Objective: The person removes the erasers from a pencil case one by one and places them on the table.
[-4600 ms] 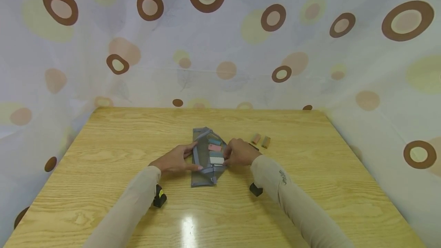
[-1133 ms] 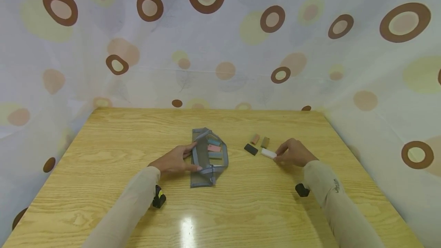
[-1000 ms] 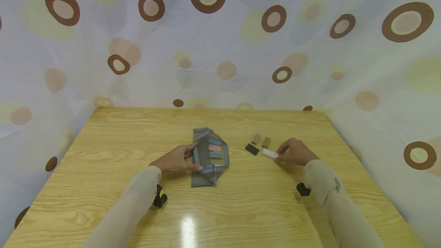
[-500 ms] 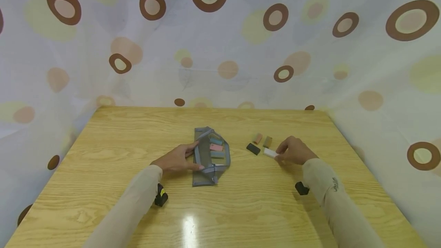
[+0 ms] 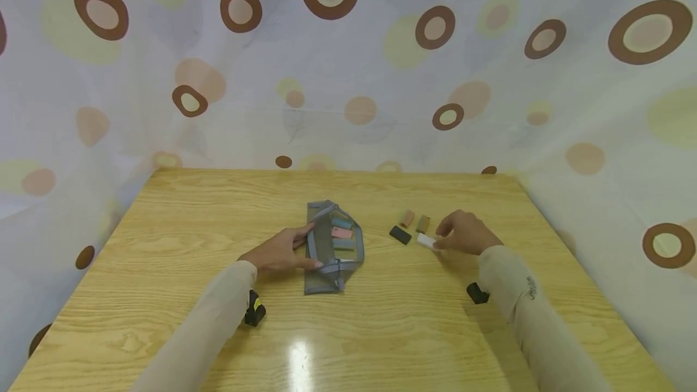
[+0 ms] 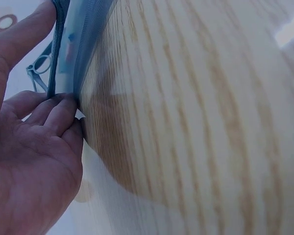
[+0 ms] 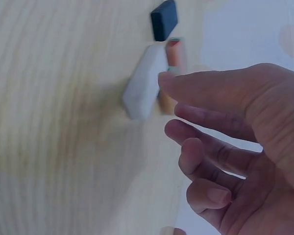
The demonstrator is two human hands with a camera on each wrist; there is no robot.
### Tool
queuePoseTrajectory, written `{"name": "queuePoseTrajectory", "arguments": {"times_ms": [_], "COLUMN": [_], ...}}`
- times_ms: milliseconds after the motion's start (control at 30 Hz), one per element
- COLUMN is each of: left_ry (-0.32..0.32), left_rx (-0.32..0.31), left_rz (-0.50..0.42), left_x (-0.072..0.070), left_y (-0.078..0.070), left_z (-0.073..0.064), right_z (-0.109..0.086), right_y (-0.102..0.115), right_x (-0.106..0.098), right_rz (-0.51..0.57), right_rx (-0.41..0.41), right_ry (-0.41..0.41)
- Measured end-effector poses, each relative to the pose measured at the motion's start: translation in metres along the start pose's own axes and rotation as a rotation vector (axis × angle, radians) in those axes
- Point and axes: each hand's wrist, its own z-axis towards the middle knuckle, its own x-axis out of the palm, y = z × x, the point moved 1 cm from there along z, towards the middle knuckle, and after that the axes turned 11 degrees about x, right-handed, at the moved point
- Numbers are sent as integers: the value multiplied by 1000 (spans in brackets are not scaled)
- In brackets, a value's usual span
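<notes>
Wooden table (image 5: 381,331) — right hand (image 5: 465,233) now loosened beside white block (image 5: 426,241).

In the head view we are getting even, moderate light, white glare (image 5: 300,366) gleaming low on the table (image 5: 381,331), and distortion stretching the circles (image 5: 648,32) of the backdrop (image 5: 348,59) near the edges. In the left wrist view we are seeing a bluish cast, upper-right glare and a shadow (image 6: 112,152) lying beside the left hand (image 6: 36,156). In the right wrist view we are noticing blur softening the white block (image 7: 144,85) and a faint shadow falling beside it.
</notes>
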Motion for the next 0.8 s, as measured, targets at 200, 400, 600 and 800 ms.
{"name": "queuePoseTrajectory", "arguments": {"times_ms": [200,400,600,800], "left_ry": [2,-3,-3,-4], "left_rx": [3,-4,-12,-16], "left_rz": [-8,-25,-10,-14], "left_x": [0,1,1,2], "left_y": [-2,-3,-4,-6], "left_z": [0,0,0,0], "right_z": [2,8,13,18], "right_y": [22,52,82,105], "right_x": [-8,-3,9,22], "right_rz": [4,41,84,74], "right_rx": [-77,-143,-150,-200], "right_ry": [-43,-52,-19,4]}}
